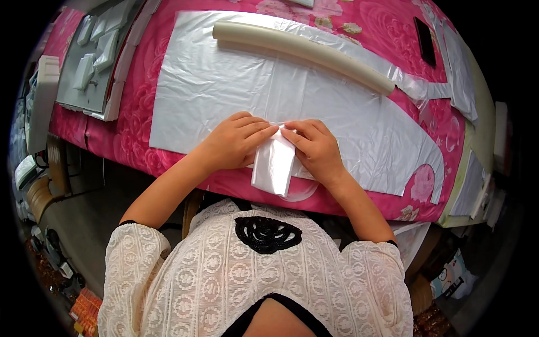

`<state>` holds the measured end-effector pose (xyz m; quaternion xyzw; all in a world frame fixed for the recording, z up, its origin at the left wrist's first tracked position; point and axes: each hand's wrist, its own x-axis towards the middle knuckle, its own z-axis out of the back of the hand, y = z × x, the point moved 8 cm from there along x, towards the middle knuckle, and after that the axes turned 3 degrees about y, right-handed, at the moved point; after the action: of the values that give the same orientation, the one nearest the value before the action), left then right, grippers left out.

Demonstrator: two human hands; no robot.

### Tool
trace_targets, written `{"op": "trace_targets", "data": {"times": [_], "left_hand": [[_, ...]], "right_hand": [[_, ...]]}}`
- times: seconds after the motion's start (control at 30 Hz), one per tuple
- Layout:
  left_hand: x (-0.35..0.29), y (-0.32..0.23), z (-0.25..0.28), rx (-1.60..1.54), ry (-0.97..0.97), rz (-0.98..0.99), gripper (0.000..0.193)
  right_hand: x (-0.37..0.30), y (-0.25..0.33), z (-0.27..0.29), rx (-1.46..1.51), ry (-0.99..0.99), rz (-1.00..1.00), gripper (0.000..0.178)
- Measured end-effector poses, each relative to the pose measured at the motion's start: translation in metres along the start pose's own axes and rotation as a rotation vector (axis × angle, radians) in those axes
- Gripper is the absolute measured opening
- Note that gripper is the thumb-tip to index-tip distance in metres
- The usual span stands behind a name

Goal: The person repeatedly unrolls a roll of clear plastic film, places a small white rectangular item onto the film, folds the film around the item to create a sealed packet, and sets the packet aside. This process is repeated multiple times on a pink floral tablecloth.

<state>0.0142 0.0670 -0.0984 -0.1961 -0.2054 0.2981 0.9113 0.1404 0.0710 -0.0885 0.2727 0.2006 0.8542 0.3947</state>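
Observation:
Between my hands is a narrow folded packet of glossy white plastic film (pixel 274 163), its near end hanging toward the table's front edge. My left hand (pixel 240 140) pinches its far left corner with fingers closed. On the far right corner, my right hand (pixel 311 145) grips with thumb and bent fingers. Under both hands lies a large whitish plastic sheet (pixel 208 90), spread flat, with handle-like strips at its right end. Across the sheet's far part rests a long cream tube (pixel 303 54), apart from my hands.
A pink flowered cloth (pixel 135 90) covers the table. At the left, a shallow box (pixel 104 62) holds several folded white packets. A dark phone (pixel 425 41) lies at the far right, near more plastic sheeting (pixel 457 73). A wooden chair (pixel 42 196) stands at the lower left.

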Motion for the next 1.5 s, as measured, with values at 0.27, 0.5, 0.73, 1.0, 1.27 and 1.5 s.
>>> {"op": "trace_targets", "data": {"times": [0.27, 0.5, 0.73, 1.0, 1.27, 1.5], "left_hand": [[0.016, 0.036, 0.016, -0.497, -0.295, 0.55, 0.049], [0.015, 0.003, -0.025, 0.194, 0.104, 0.279, 0.068], [0.011, 0.005, -0.029, 0.199, 0.133, 0.308, 0.069], [0.019, 0.006, -0.006, 0.291, -0.1, 0.034, 0.024], [0.019, 0.007, 0.001, -0.054, -0.096, 0.06, 0.018], [-0.013, -0.026, -0.007, -0.016, 0.025, 0.004, 0.061]], "right_hand": [[0.01, -0.064, -0.007, 0.385, 0.093, -0.768, 0.02], [0.016, -0.065, -0.007, 0.315, 0.181, -0.838, 0.028], [0.028, -0.017, 0.013, -0.403, -0.085, -0.02, 0.052], [0.034, -0.034, 0.004, -0.265, 0.153, 0.123, 0.042], [0.024, -0.028, 0.009, -0.113, 0.057, 0.163, 0.034], [-0.017, 0.008, 0.0, 0.012, 0.025, 0.105, 0.028]]}}
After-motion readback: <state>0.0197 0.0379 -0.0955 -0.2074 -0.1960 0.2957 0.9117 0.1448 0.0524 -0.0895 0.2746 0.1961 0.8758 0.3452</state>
